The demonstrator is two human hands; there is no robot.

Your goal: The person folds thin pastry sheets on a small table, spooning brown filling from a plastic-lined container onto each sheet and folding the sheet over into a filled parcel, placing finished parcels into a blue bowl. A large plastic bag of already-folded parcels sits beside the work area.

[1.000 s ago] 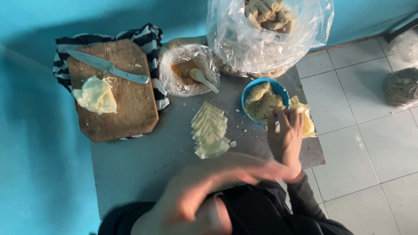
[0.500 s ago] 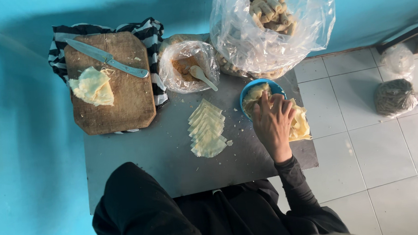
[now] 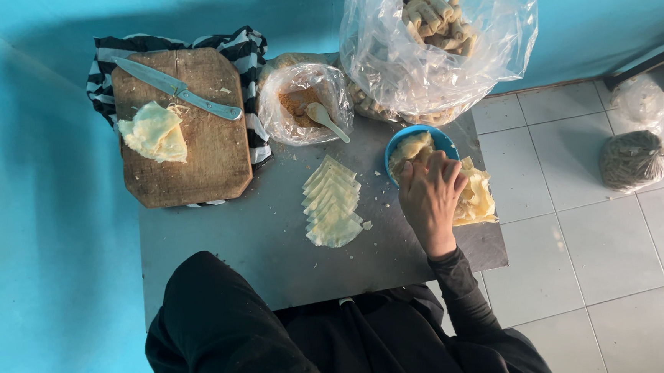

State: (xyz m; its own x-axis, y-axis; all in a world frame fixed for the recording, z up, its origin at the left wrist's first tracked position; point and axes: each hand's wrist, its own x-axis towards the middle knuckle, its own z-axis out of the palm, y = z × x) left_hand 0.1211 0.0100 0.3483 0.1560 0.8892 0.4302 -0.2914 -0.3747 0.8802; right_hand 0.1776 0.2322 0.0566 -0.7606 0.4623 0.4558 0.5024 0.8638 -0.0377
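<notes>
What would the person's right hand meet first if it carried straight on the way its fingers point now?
Probably the blue bowl: the right hand points up the table toward it, fingertips already at its near rim; depth is unclear.

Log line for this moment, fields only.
right hand: at blue bowl, over pale sheets | left hand: not in view | wrapper stack: untouched on table

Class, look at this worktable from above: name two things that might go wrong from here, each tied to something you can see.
1. The pale stack of dough sheets beside the right hand overhangs the grey table edge; a nudge might drop it onto the tiled floor.
2. The steel knife lies loose across the wooden cutting board, blade exposed; a reaching hand might brush it.
</notes>
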